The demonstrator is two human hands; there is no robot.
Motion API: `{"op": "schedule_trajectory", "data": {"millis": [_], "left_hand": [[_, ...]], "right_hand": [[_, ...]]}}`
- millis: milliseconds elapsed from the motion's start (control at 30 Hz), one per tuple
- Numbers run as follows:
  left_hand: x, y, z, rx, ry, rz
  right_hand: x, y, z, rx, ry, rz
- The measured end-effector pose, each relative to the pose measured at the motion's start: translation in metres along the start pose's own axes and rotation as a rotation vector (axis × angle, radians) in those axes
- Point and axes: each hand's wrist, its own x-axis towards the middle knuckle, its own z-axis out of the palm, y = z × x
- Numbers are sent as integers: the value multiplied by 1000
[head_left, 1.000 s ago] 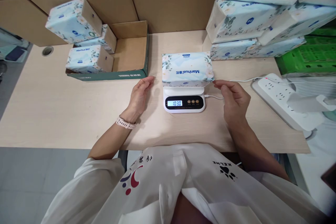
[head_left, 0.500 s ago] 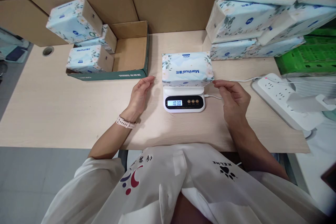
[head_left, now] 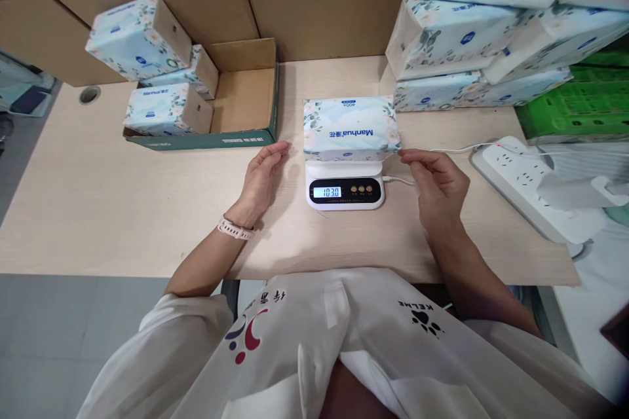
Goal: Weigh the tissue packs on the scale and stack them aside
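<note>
A floral blue-and-white pack of tissues lies on a white digital scale, its printing upside down to me. The lit display reads 103.0. To the left, my left hand rests on the table with fingers extended, apart from the pack and holding nothing. My right hand is at the pack's lower right corner, index finger stretched toward it and the other fingers partly bent. Its fingertips are at or very near the wrapper; whether they touch I cannot tell. Nothing shows in its grasp.
An open cardboard box at back left holds several tissue packs. More packs are stacked at back right, by a green crate. A white power strip lies at right, and a white cable runs from the scale.
</note>
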Motion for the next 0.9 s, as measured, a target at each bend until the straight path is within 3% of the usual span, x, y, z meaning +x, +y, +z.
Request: {"op": "schedule_trajectory", "data": {"millis": [267, 600, 767, 900], "left_hand": [[0, 0, -1, 19, -6, 5], [-3, 2, 1, -14, -29, 5], [-11, 8, 7, 119, -70, 71], [-17, 21, 23, 209, -178, 147]], "right_hand": [[0, 4, -1, -7, -20, 17], [-2, 13, -1, -107, -182, 8], [0, 22, 11, -178, -279, 2], [0, 13, 22, -207, -385, 3]]}}
